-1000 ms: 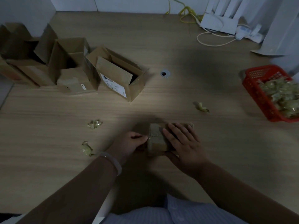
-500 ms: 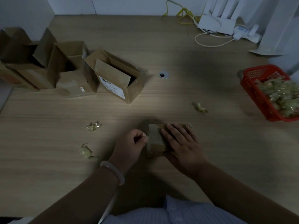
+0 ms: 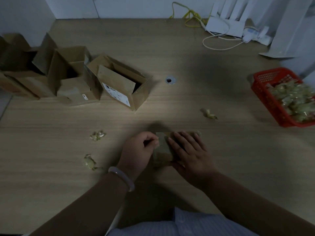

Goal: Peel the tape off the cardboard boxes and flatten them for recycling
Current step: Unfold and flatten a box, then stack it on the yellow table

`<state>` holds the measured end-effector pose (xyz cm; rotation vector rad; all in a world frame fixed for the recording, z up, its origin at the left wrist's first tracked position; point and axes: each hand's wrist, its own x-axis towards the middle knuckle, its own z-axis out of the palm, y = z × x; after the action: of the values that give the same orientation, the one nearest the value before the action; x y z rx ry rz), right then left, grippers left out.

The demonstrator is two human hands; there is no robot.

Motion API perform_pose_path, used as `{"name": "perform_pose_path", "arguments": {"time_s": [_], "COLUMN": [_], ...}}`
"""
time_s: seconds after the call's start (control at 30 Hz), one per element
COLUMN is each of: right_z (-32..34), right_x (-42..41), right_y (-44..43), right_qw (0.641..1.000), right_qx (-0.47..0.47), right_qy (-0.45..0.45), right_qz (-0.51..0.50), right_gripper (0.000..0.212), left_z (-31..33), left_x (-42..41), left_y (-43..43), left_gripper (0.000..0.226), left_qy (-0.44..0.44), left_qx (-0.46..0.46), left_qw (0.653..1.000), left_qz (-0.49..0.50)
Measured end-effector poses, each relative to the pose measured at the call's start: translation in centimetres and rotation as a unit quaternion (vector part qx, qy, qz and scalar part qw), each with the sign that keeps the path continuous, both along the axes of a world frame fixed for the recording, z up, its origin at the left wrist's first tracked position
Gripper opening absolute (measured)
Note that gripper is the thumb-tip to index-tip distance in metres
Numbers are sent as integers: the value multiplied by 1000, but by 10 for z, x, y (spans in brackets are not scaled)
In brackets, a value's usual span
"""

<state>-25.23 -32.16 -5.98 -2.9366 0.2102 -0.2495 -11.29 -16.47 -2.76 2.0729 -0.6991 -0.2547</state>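
Right hand [image 3: 189, 153] flat, fingers spread, pressing small brown cardboard box [image 3: 162, 150]; left hand [image 3: 139, 149] apparently pinching tape at box edge.

- The left hand [image 3: 139, 147] has changed its hold. A second ago its thumb lay stretched against the left side of the small box [image 3: 162, 150]; now the fingers are curled into a pinch.
- That pinch has crept up to the far left corner of the small box (too dim to say whether any tape has lifted).
- The view has tipped slightly, so everything sits a little lower.
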Motion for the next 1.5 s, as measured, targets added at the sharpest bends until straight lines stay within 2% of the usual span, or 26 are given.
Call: {"name": "perform_pose_path", "arguments": {"time_s": [0.07, 0.2, 0.37, 0.53, 0.6, 0.67, 0.73, 0.83, 0.97, 1.03, 1.1, 1.27, 1.37, 1.5], "right_z": [0, 5, 8, 12, 10, 4, -3, -7, -8, -7, -3, 2, 2, 3], "right_x": [0, -2, -6, -8, -9, -7, -3, 3, 7, 7, 6, 8, 11, 14], "right_y": [1, 2, 2, -6, -8, -15, -27, -45, -51, -49, -47, -51, -58, -67], "right_qw": [1000, 1000, 998, 984, 970, 944, 897, 822, 751, 731, 728, 715, 740, 742], "right_qx": [-6, 3, 40, 164, 216, 262, 348, 495, 579, 601, 612, 626, 595, 591], "right_qy": [-11, -23, -37, -75, -108, -129, -97, -19, -15, -28, -32, -1, 17, 15], "right_qz": [4, 8, 18, 9, -39, -151, -253, -282, -317, -320, -308, -310, -315, -316], "right_gripper": [69, 66, 62, 57, 50, 45, 38, 23, 14, 19, 22, 17, 13, 13], "left_z": [7, 14, 8, 10, 10, 10, 10, 14, 19, 16, 12, 4, 1, -1], "left_x": [3, 9, 5, 4, 5, 5, 5, 2, -9, -16, -19, -14, -12, -11], "left_y": [-12, -32, -29, -32, -33, -32, -30, -33, -46, -51, -53, -50, -48, -49], "left_gripper": [11, 17, 14, 13, 11, 11, 16, 31, 47, 56, 67, 77, 81, 84], "left_qy": [10, -8, 3, -77, -88, -78, -70, -76, -191, -170, -133, -144, -128, -128], "left_qx": [-4, 100, 132, 188, 204, 210, 210, 222, 292, 301, 299, 274, 259, 248], "left_qw": [1000, 991, 987, 968, 962, 961, 963, 961, 922, 913, 909, 903, 908, 913], "left_qz": [-3, -88, -92, -149, -160, -160, -156, -149, -169, -215, -258, -298, -303, -297]}}
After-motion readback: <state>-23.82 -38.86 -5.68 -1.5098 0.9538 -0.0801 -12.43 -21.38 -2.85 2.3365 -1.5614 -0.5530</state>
